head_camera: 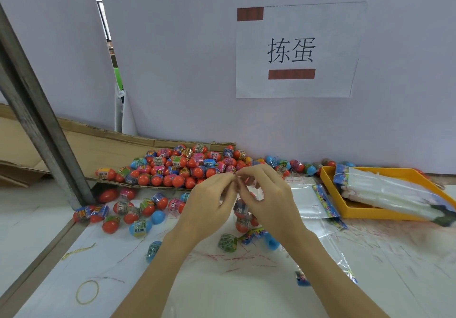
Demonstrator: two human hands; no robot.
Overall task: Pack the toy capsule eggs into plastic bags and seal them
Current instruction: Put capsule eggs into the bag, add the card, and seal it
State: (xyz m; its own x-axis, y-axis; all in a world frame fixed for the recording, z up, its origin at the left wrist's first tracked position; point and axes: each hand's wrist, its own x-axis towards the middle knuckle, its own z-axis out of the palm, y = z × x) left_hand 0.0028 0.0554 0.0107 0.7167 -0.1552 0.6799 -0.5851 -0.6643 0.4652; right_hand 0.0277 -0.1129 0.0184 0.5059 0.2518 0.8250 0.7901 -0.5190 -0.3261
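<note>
Both hands meet above the desk (222, 288), fingertips pinched together at the mouth of a clear plastic bag (243, 209) w/ a few capsule eggs hanging inside it. Left hand (209, 201) grip: thumb and forefinger nipped on the bag top. Right hand (264, 194) grip: likewise pinching the same top edge, other fingers curled loose. Looks like the sealing step, prob. closing the strip, though the seal itself is too small to make out.

Handling, as a guess: bag film is thin, soft, slippery, crinkles easily; best held at the top edge, both sides of the opening, as now. Eggs are light, hard plastic, smooth and rounded, so they roll and slip; weight in the bag pulls the film down, which helps keep the mouth straight.

Looks: eggs mostly orange-red, some blue, each w/ a printed wrap band round the middle. Big egg pile (182, 167) sits on a cardboard sheet (103, 145) behind the hands; loose eggs (128, 213) scattered left on the desk. Empty bags w/ colourful header strip lie flat (313, 201) just right of the hands; a thick stack of bags (385, 189) in a yellow tray (328, 182) further right. Rubber band (87, 291) near the front left. Paper sign (296, 51) on the wall behind.
</note>
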